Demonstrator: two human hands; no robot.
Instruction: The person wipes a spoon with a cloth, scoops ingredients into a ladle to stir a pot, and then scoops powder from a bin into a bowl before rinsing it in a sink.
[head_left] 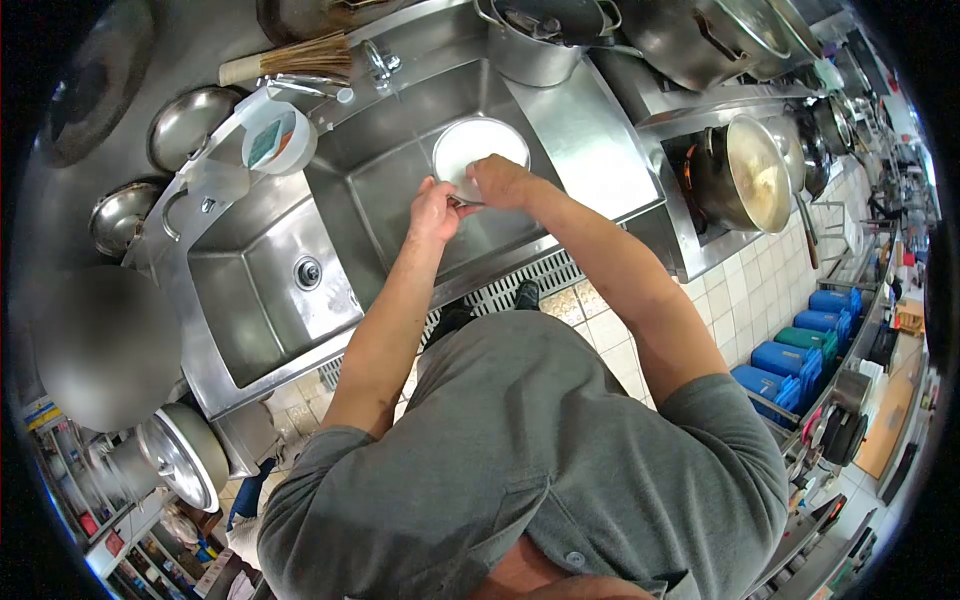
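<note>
A round white dish with a pale rim is over the large sink basin. My left hand is wrapped round its lower left edge, fingers closed on it. My right hand reaches into the dish from the right, its fingers curled together near the inner surface. Whatever the right fingers may hold is hidden. The dish's lower edge is partly covered by both hands.
A smaller sink lies to the left. A faucet, a bamboo brush and a white container stand along the back. A pan sits over a lit burner at right. Another person is at far left.
</note>
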